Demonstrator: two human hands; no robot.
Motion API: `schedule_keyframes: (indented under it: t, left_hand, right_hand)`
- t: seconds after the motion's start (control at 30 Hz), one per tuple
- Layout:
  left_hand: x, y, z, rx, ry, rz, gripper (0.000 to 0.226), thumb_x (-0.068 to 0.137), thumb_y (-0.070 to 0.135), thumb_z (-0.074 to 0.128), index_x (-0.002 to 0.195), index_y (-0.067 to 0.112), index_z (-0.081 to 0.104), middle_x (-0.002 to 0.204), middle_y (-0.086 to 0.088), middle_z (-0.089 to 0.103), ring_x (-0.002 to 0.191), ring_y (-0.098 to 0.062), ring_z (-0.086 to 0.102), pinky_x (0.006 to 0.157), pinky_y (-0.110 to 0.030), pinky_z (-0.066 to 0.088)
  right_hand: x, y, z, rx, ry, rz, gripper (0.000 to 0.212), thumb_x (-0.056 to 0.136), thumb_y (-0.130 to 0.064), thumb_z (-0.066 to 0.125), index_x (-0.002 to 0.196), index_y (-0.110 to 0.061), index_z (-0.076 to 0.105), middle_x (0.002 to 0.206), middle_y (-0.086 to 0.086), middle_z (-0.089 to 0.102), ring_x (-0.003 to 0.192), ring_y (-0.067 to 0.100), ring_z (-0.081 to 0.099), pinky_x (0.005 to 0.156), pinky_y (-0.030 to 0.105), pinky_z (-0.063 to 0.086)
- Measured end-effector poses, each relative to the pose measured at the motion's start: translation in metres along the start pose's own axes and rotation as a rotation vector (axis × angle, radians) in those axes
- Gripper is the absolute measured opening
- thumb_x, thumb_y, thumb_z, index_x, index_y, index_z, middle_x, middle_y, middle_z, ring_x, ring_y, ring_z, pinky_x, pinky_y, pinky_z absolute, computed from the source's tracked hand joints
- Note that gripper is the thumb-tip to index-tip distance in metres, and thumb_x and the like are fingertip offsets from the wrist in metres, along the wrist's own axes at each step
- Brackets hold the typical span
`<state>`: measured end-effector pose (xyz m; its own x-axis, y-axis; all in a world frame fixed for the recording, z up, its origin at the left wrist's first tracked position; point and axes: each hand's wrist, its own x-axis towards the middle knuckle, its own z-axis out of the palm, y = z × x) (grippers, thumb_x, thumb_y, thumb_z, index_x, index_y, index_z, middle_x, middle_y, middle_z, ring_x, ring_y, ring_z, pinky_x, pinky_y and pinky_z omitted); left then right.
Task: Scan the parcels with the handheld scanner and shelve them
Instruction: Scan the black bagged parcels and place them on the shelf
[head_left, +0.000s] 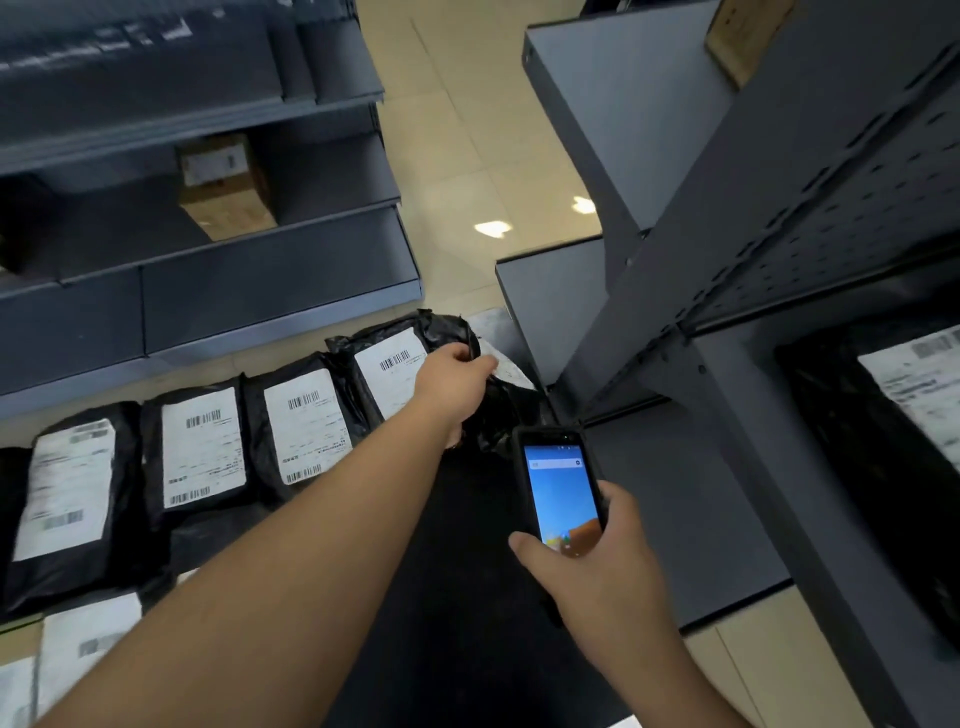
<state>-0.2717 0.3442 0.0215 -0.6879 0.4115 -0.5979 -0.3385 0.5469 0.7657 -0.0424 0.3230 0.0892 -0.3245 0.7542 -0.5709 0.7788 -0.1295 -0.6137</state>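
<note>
Several black plastic parcels with white barcode labels lie in a row on the floor. My left hand (454, 382) reaches out over the row's right end and grips a crumpled black parcel (498, 410) whose white label shows beside my knuckles. Just left of it lies another labelled parcel (387, 364). My right hand (587, 556) holds the handheld scanner (561, 491), a black device with a lit blue screen, below and right of the gripped parcel. One more black parcel (883, 447) sits on the right shelf.
A grey shelf unit (208, 291) stands at the left with a cardboard box (226, 184) on it. Another grey rack with a perforated upright (753, 234) rises at the right. Beige tiled floor (467, 156) runs between them. More parcels (200, 452) fill the floor at lower left.
</note>
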Motion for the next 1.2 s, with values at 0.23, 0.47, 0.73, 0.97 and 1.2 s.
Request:
schedule_keyframes:
  t: [0.23,0.47,0.73,0.97,1.2]
  left_hand:
    - [-0.086,-0.014,-0.043,-0.104,-0.015,0.041,0.012,0.09,0.019,0.068,0.101,0.019,0.071,0.095,-0.004,0.081,0.091,-0.027,0.079,0.087,-0.054,0.064]
    - [-0.189,-0.021,-0.08,-0.183,0.15,0.165,0.015,0.093,0.025,0.069,0.106,0.018,0.07,0.099,-0.003,0.081,0.095,-0.025,0.078,0.093,-0.054,0.062]
    - [-0.283,-0.046,-0.099,-0.297,0.296,0.236,0.013,0.102,0.012,0.064,0.114,0.014,0.069,0.105,-0.005,0.081,0.098,-0.027,0.079,0.093,-0.053,0.062]
    - [-0.335,-0.058,-0.117,-0.374,0.361,0.287,0.013,0.102,0.009,0.066,0.115,0.008,0.068,0.106,-0.009,0.08,0.099,-0.029,0.079,0.094,-0.053,0.062]
    - [-0.36,-0.065,-0.157,-0.388,0.369,0.337,0.023,0.1,0.008,0.067,0.118,-0.005,0.059,0.109,-0.014,0.079,0.102,-0.034,0.077,0.097,-0.058,0.059]
  right_hand:
    - [-0.043,-0.004,-0.027,-0.001,-0.05,-0.122,0.093,0.069,-0.055,0.088,0.145,-0.036,0.039,0.102,-0.01,0.064,0.09,0.004,0.064,0.077,0.03,0.054]
    - [-0.079,-0.009,-0.066,-0.027,-0.185,-0.284,0.093,0.072,-0.05,0.089,0.148,-0.028,0.041,0.102,-0.007,0.065,0.091,0.007,0.063,0.071,0.027,0.049]
    - [-0.116,-0.017,-0.108,-0.068,-0.326,-0.444,0.088,0.076,-0.045,0.09,0.146,-0.025,0.04,0.106,-0.01,0.058,0.092,0.002,0.058,0.065,0.018,0.042]
    - [-0.151,-0.031,-0.129,-0.175,-0.398,-0.539,0.093,0.074,-0.053,0.089,0.148,-0.026,0.04,0.107,-0.009,0.06,0.095,0.009,0.064,0.081,0.032,0.056]
    - [-0.197,-0.055,-0.143,-0.267,-0.498,-0.595,0.052,0.072,-0.048,0.091,0.098,-0.038,0.047,0.109,-0.006,0.064,0.096,0.01,0.066,0.077,0.025,0.054]
